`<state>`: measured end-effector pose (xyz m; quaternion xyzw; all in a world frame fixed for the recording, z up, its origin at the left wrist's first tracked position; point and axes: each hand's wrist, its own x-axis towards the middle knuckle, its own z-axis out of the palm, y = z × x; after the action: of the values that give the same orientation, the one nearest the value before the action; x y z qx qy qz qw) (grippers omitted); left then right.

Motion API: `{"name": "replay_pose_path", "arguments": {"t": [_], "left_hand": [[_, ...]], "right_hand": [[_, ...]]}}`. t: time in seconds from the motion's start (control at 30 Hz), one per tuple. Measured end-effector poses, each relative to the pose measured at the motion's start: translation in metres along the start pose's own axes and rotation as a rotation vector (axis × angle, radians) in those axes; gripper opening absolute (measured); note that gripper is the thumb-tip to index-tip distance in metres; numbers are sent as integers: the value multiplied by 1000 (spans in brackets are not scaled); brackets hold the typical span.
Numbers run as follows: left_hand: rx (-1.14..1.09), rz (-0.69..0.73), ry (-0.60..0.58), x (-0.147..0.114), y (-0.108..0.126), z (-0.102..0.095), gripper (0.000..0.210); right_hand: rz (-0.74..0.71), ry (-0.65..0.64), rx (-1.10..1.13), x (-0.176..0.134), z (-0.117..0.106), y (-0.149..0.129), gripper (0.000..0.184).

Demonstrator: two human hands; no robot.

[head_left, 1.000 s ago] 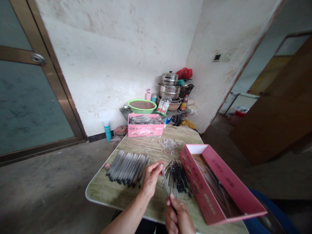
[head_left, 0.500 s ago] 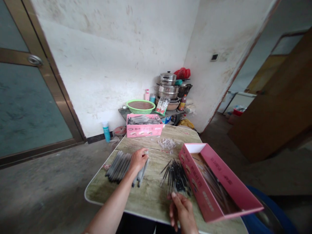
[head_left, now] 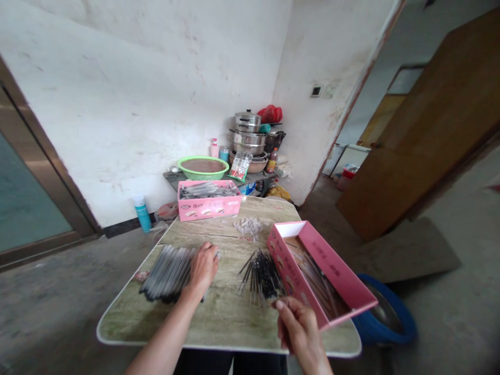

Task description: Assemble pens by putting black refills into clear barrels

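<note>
Grey translucent pen barrels (head_left: 166,273) with dark lower ends lie side by side on the left of the table. My left hand (head_left: 203,266) covers the right end of that row, fingers curled in; a pale tube tip shows at its fingertips, the rest hidden by the hand. Thin black pen refills (head_left: 262,276) lie in a loose fanned pile right of centre. At the near end of this pile my right hand (head_left: 297,325) is closed, thumb and forefinger pinched on the end of a refill. Small whitish pieces (head_left: 249,227) form a heap farther back.
An open pink box (head_left: 320,307) holding thin rods stands right of the refills. Another pink box (head_left: 209,211), full of grey barrels, sits at the table's far edge. Behind it are a green basin (head_left: 183,167) and stacked steel pots (head_left: 249,140). A blue tub (head_left: 406,323) stands at the right.
The view has swung right, so things sit farther left. My left hand has come down closer over the row of barrels. My right hand stays pinched by the near end of the refills.
</note>
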<state>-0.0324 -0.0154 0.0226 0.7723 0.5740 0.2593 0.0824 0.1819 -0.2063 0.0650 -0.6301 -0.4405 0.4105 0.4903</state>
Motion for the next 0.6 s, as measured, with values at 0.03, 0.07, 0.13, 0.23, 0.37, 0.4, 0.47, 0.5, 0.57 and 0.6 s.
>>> {"name": "replay_pose_path", "arguments": {"t": [0.03, 0.07, 0.13, 0.23, 0.37, 0.4, 0.47, 0.5, 0.57, 0.6], "left_hand": [[-52, 21, 30, -2, 3, 0, 25], [-112, 47, 55, -4, 7, 1, 27], [-231, 95, 78, -11, 18, 6, 28], [-363, 150, 73, -26, 36, 16, 28], [-452, 221, 62, -42, 51, 32, 28], [-461, 227, 64, -44, 52, 35, 28], [-470, 225, 75, -46, 51, 39, 28], [-472, 219, 82, -46, 50, 40, 28], [-477, 207, 90, -45, 47, 42, 28], [-481, 202, 92, -45, 45, 41, 29]], "right_hand": [[-40, 34, -38, 0, -12, -11, 46], [-74, 67, -86, 2, -25, -20, 44], [-129, 184, -193, 11, -54, -36, 41], [-140, 278, -388, 37, -103, -44, 47], [-133, 304, -1029, 78, -152, -38, 33], [-84, 265, -1180, 85, -158, -37, 31], [6, 170, -1366, 95, -163, -33, 27], [32, 126, -1409, 98, -162, -31, 24], [35, 49, -1433, 101, -159, -26, 20], [31, 8, -1442, 102, -156, -23, 21]]}}
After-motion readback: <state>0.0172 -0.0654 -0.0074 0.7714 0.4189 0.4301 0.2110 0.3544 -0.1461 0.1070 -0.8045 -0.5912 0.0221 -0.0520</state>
